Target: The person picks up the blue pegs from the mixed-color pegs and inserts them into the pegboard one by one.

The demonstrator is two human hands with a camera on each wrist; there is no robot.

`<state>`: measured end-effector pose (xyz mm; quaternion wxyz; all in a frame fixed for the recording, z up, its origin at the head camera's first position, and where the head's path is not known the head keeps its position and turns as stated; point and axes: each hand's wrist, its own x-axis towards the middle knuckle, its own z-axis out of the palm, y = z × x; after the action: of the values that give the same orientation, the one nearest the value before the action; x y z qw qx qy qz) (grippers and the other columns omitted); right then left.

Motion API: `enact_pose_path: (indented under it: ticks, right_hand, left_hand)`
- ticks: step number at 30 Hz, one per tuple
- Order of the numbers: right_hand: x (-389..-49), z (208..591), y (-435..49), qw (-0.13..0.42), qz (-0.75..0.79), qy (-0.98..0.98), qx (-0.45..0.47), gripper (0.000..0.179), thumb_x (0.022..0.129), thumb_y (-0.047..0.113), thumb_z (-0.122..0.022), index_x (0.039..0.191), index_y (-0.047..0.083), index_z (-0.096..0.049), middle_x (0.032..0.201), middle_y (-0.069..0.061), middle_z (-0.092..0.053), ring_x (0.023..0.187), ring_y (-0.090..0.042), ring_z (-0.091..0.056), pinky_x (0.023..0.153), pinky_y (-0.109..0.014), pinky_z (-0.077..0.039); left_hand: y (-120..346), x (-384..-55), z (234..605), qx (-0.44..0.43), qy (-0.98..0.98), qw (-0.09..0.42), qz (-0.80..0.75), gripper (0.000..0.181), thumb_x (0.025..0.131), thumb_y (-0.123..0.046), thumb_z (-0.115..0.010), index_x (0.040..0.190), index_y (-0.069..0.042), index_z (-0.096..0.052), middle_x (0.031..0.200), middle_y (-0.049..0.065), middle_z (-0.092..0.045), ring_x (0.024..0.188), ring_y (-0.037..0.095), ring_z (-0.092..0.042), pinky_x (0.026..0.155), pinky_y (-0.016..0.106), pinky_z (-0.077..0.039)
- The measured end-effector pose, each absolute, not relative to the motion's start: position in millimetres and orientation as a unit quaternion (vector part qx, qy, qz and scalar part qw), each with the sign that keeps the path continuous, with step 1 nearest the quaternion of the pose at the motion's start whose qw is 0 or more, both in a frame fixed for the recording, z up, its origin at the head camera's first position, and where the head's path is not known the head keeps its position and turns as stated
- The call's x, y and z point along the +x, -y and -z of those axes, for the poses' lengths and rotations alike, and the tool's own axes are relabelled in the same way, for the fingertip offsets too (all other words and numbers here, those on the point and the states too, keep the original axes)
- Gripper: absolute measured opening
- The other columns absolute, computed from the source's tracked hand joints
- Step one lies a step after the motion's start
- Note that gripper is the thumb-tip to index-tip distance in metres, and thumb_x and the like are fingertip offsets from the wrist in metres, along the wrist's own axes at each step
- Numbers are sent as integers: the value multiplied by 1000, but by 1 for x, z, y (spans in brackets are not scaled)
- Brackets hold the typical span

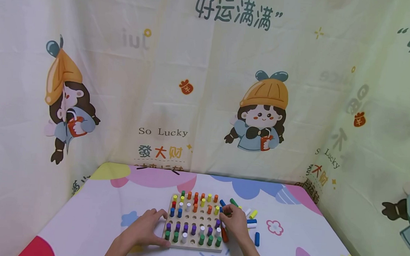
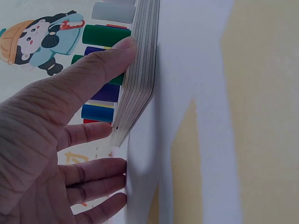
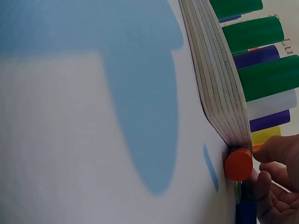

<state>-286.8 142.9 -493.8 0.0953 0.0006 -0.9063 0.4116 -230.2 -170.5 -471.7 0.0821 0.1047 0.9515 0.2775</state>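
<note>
A wooden pegboard [image 1: 195, 218] stands on the table, holding several rows of coloured pegs. My left hand [image 1: 148, 226] is at its left side, the thumb [image 2: 100, 70] on the near edge and the other fingers extended along the side. At the right edge, my right hand [image 1: 236, 222] has bent fingers close to a blue peg [image 1: 221, 210]; whether they hold a peg, I cannot tell. Beside the board's near right part lies an orange-red peg [image 1: 224, 235], seen end-on in the right wrist view [image 3: 238, 164]. Green pegs [image 1: 210, 240] fill much of the front row.
Loose pegs lie right of the board, among them a green one [image 1: 234, 202], a yellow one [image 1: 253, 214] and a blue one [image 1: 257, 239]. A printed cloth [image 1: 290, 225] covers the table. Printed curtains [image 1: 206, 105] hang behind and at both sides.
</note>
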Motion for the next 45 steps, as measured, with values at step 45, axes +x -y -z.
enact_pose_path:
  ticks: [45]
  right_hand:
    - [-288,493,-144,97,-356,929,-6,17,84,-1,-73,100,2,-69,83,-4,-63,77,-18,-57,76,-36,-59]
  left_hand:
    - [172,-230,474,108,-951,78,-279,70,65,-55,-93,117,-22,-61,113,10,-60,99,28,-54,93,65,-51]
